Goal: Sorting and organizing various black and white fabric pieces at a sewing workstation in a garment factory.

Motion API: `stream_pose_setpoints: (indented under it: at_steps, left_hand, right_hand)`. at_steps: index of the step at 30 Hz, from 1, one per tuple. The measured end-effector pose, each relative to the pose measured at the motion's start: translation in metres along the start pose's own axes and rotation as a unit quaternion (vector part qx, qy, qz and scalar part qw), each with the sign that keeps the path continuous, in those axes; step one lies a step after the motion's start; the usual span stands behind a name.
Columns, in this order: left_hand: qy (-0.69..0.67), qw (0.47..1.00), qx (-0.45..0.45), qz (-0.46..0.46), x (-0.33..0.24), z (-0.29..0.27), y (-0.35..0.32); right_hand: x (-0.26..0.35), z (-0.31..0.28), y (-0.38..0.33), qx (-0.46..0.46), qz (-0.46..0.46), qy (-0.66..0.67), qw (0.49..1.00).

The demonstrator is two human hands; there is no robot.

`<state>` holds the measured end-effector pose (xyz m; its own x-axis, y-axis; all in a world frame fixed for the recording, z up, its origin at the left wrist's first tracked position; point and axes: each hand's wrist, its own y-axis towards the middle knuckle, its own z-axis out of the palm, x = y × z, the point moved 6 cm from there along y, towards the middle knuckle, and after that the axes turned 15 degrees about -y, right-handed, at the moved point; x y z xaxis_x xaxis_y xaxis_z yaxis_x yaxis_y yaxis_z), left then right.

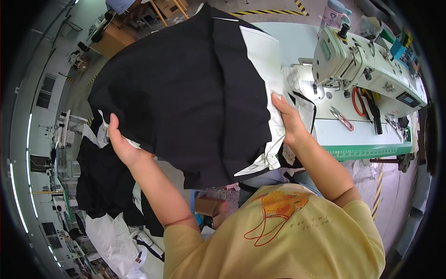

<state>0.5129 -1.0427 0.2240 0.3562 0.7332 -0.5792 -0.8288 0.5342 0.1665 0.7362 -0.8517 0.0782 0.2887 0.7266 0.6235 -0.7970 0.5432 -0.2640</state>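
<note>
A large piece of black fabric (pixel 186 88) with a lengthwise seam or fold is spread between my two hands. White lining or interfacing (pixel 260 51) runs along its right edge and crumples at the lower corner. My left hand (pixel 123 142) grips the left edge, thumb on top, fingers hidden beneath the cloth. With the thumb on the white strip, my right hand (pixel 290 118) holds the right edge; its other fingers are under the fabric. Just right of the cloth stands a white sewing machine (pixel 357 65).
On the green-edged sewing table (pixel 371 149) lie thread snips (pixel 342 119) and red-handled scissors (pixel 358 102). A bottle (pixel 332 16) stands behind the machine. More black fabric (pixel 102 179) and a white bag (pixel 111 237) are at my left. Cardboard boxes (pixel 116 41) sit at the far left.
</note>
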Motion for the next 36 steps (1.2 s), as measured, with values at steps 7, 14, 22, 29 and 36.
stream_pose_setpoints:
  at_steps: [7,14,22,29,36]
  left_hand:
    - [-0.061,0.989,0.123,-0.06,-0.001,0.011,-0.003]
    - [0.031,0.997,0.067,0.029,0.001,0.041,-0.003]
    - [0.066,0.996,-0.055,0.022,-0.008,-0.008,0.01]
    - [0.216,0.938,-0.172,-0.21,0.038,-0.159,-0.024]
    - [0.342,0.893,0.233,-0.177,0.082,-0.003,-0.062]
  right_hand:
    - [-0.01,-0.014,0.008,0.057,0.004,0.051,0.997]
    - [0.004,-0.002,0.003,-0.026,-0.047,-0.092,0.994]
    - [0.036,-0.004,-0.008,0.007,-0.066,-0.178,0.982]
    - [0.001,-0.044,-0.01,-0.066,0.073,-0.447,0.889]
    - [-0.01,-0.035,-0.012,-0.089,0.039,-0.472,0.876]
